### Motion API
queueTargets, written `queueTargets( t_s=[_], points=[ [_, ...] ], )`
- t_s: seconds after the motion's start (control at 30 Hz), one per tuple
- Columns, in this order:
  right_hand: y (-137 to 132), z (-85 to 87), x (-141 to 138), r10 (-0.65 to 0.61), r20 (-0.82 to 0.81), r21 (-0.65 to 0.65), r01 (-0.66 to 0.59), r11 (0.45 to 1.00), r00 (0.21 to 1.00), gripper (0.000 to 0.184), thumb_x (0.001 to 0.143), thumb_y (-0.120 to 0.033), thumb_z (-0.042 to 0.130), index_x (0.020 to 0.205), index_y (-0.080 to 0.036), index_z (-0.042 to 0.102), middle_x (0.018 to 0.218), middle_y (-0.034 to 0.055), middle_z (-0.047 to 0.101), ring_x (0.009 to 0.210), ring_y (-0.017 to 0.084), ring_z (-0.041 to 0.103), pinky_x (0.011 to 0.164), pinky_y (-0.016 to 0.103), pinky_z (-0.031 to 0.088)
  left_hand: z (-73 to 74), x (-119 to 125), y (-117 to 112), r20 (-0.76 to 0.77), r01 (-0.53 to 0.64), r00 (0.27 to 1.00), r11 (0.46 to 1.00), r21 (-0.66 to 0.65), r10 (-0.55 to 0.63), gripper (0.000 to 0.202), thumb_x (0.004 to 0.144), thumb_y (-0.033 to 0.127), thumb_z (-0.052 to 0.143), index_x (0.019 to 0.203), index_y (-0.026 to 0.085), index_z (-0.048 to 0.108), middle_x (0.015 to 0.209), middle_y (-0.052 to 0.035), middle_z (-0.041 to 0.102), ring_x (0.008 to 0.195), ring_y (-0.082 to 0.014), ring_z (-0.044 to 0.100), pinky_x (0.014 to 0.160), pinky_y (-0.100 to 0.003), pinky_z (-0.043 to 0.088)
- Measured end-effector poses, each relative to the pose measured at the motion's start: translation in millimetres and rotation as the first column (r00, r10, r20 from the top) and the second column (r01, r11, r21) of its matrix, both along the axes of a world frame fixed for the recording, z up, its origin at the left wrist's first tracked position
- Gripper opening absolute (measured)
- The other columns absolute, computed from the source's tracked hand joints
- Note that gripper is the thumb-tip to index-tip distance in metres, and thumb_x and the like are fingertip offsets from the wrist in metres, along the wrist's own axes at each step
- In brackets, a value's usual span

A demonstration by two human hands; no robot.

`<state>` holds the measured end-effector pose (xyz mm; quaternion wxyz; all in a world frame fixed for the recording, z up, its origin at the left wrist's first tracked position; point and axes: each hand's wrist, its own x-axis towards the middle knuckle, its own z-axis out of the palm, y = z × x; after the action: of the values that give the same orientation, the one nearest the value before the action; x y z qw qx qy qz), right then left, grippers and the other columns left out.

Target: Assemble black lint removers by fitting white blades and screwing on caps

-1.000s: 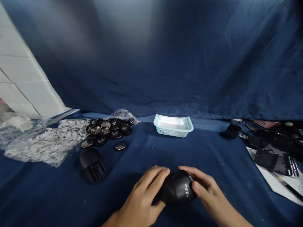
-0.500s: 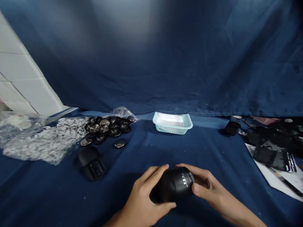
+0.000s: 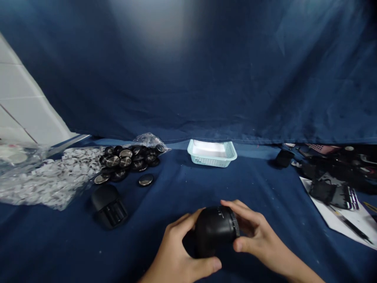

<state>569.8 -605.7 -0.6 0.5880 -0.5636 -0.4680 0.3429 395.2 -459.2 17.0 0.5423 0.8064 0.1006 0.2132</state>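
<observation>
Left hand (image 3: 176, 250) cups the black device (image 3: 212, 228), thumb nearest; right hand (image 3: 260, 236) grips its ridged end (image 3: 235, 225), fingers curved.

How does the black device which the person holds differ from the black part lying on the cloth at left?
The held device is grasped, while the black part rests untouched on the cloth. The held device shows a ridged ring, the black part an open, recessed section. Pale marks show on the held device, none on the black part. Both are black, with rounded outlines.
</observation>
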Motion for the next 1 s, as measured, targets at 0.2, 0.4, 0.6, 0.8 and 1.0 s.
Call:
queueTargets(
  t_s=[0.2,0.4,0.6,0.8,1.0],
  points=[
    [1,-5.2,4,-0.038,0.142,0.052,0.03,0.998,0.989,0.068,0.069,-0.051,0.078,0.13,-0.032,0.058,0.115,0.0083,0.061,0.107,0.027,0.06,0.092,0.039,0.052,2.0,0,0,-0.018,0.058,0.998,0.992,-0.113,-0.061,0.06,0.063,0.027,0.083,0.12,0.025,0.063,0.117,-0.0039,0.067,0.108,-0.0274,0.061,0.097,-0.035,0.048],
    [0,-7.5,7,-0.093,0.378,0.134,0.045,0.99,0.921,0.062,0.075,-0.032,0.079,0.132,-0.036,0.055,0.134,0.0075,0.057,0.121,0.027,0.056,0.101,0.042,0.048,0.1,1,2,-0.068,0.151,0.98,0.916,-0.372,-0.189,0.057,0.071,0.037,0.077,0.123,0.02,0.061,0.111,-0.007,0.068,0.103,-0.0274,0.062,0.088,-0.037,0.051],
    [1,-7.9,8,-0.173,0.596,0.222,0.047,0.974,0.784,0.061,0.079,-0.021,0.075,0.132,-0.04,0.053,0.135,0.0051,0.059,0.12,0.027,0.058,0.1,0.047,0.048,-8.1,2,5,-0.128,0.122,0.966,0.831,-0.543,-0.225,0.05,0.07,0.047,0.076,0.106,0.013,0.066,0.094,-0.0075,0.067,0.084,-0.0229,0.065,0.075,-0.035,0.052],
    [2,-10.0,12,-0.153,0.734,0.27,-0.078,0.96,0.661,0.062,0.086,-0.009,0.062,0.138,-0.04,0.045,0.138,0.0037,0.056,0.124,0.025,0.054,0.094,0.044,0.053,-23.8,-3,1,-0.242,-0.116,0.953,0.52,-0.846,-0.181,0.054,0.075,0.049,0.072,0.111,0.014,0.053,0.094,-0.0102,0.069,0.07,-0.0205,0.07,0.064,-0.033,0.054],
    [-1,-10.2,15,-0.163,0.832,0.284,-0.155,0.946,0.531,0.056,0.089,-0.007,0.058,0.14,-0.027,0.046,0.137,0.0108,0.055,0.126,0.022,0.052,0.1,0.04,0.048,-34.0,-2,8,-0.288,-0.17,0.921,0.394,-0.903,-0.262,0.05,0.077,0.054,0.067,0.1,0.011,0.056,0.085,-0.0121,0.071,0.06,-0.0203,0.069,0.055,-0.03,0.053]
  ],
)
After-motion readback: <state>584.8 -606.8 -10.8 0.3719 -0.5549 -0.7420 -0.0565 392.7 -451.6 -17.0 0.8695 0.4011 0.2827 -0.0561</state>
